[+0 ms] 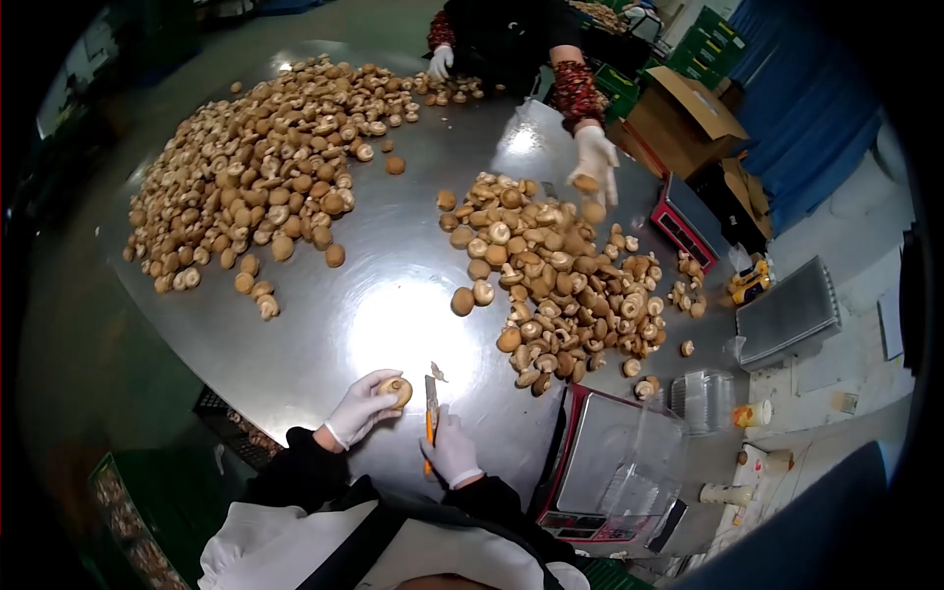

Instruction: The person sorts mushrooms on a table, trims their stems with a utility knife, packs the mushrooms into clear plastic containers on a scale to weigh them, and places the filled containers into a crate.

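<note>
My left hand, in a white glove, is closed on a brown mushroom with its underside turned up. Just to the right, my gloved right hand grips an orange-handled knife, whose blade points away from me. Beyond the blade tip lies a small trimmed scrap on the metal table. The knife and the mushroom are close together but look apart. A heap of mushrooms spreads ahead and to the right of my hands.
A larger mushroom pile covers the far left. Across the table, a co-worker's gloved hand holds a mushroom over the right heap. A red scale with a clear plastic box stands at near right, another scale farther back. Crates sit at lower left.
</note>
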A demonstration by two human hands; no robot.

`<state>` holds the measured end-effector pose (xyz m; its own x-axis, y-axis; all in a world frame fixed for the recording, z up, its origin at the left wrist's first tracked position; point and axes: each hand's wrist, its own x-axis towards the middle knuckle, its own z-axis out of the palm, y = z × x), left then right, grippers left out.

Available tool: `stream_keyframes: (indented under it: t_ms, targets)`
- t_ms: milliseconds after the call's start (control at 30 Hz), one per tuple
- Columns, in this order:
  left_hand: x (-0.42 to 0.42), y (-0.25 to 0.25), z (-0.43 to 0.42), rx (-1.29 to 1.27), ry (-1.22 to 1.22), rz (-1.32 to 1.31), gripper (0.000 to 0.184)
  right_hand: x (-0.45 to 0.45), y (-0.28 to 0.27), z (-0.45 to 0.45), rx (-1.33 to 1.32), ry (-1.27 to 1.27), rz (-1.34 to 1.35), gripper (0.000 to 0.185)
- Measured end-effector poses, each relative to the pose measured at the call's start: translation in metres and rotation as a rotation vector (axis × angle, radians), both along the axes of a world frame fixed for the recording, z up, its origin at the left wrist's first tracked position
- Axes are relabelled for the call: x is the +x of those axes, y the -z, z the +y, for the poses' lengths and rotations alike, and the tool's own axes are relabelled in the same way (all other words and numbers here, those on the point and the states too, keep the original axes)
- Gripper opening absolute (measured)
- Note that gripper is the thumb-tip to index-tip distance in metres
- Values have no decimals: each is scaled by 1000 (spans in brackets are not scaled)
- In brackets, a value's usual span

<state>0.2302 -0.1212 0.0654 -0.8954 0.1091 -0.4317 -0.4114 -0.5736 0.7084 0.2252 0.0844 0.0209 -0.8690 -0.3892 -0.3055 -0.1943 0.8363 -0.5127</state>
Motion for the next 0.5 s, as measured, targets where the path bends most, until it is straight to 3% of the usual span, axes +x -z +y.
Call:
stream_keyframes:
  t_ms: [33, 67, 133, 200, 233, 333, 367, 433, 500]
  targets:
    - [18, -7, 1, 31, -39, -21, 46, 1, 3, -3, -13, 0, -13, 60]
    - [32, -2, 3, 22, -63, -26, 46, 0, 4, 2, -84, 47, -47, 44]
    - [61, 12, 1, 3, 8, -54, 46, 4, 33, 17, -375, 211, -102, 29]
    - [77, 4, 17, 12, -73, -186, 45, 8, 37, 37, -749, 352, -432, 22]
    - [84, 2, 26, 44, -88, -203, 44, 14, 18, 43, -817, 337, -448, 24]
    - [104, 15, 42, 118, -50, -170, 41, 40, -32, 49, -468, 84, -129, 18]
    - [108, 9, 47, 142, -18, -180, 40, 49, -41, 49, -467, 59, -156, 18]
    - [118, 14, 59, 148, -37, -210, 39, 59, -54, 48, -407, -160, 211, 16]
    - [126, 12, 67, 197, -50, -198, 37, 65, -71, 45, -376, -209, 181, 16]
